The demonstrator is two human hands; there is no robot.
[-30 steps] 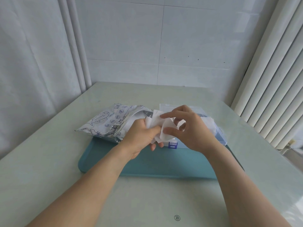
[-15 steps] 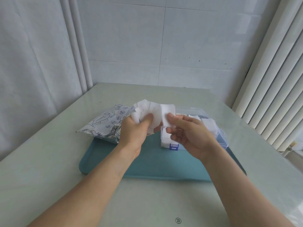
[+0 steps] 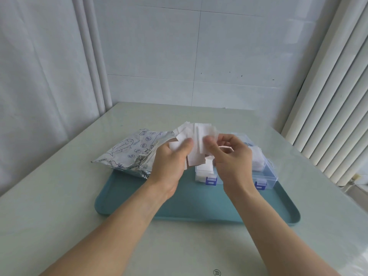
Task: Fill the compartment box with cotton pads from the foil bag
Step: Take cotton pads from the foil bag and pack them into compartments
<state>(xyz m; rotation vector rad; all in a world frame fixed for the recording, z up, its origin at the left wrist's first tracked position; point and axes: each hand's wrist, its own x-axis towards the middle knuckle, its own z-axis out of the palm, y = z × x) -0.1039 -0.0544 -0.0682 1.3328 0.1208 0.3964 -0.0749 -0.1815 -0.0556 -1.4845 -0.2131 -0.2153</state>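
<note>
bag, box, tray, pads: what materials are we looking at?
Bag: looks like metallised foil film, shiny and crinkled, printed with blue drawings.
Box: clear hard plastic, contents show through; blue latches look like opaque plastic.
Tray: smooth matte teal, probably plastic.
Pads: thin, soft white sheets, likely cotton, fanned in the left hand; right hand pinches one.

Bright, even, cool daylight; soft faint shadows under forearms; mild sheen on table (image 3: 59, 196); wide-angle bending at edges; slight softness overall.
</note>
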